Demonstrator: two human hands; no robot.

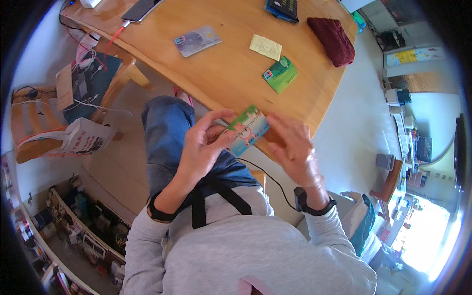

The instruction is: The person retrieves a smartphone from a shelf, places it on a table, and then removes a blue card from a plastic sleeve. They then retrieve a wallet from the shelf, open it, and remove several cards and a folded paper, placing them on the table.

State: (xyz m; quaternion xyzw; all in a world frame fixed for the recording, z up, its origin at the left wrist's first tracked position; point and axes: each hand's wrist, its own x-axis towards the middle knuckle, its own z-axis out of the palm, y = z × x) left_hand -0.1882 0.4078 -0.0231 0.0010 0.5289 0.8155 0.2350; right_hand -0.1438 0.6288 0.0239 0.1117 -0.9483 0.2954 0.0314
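Note:
A green and light-blue plastic card (pixel 247 129) with a cartoon picture is between my hands, above my lap at the table's near edge. My left hand (pixel 206 142) grips its left end between thumb and fingers. My right hand (pixel 294 147) is beside the card's right end, its fingers apart; whether a fingertip touches the card I cannot tell. On the wooden table (pixel 228 70) lie a green bank card (pixel 281 75), a folded yellowish paper (pixel 265 47) touching or nearly touching it, and a silver-grey bank card (pixel 198 40) further left.
A dark red cloth pouch (pixel 333 41) lies near the table's right edge, beside dark booklets (pixel 282 9) at the far side. A smartphone (pixel 141 10) with a red cable is at the far left. A wooden chair with cables and a printed bag (pixel 88 137) stands left.

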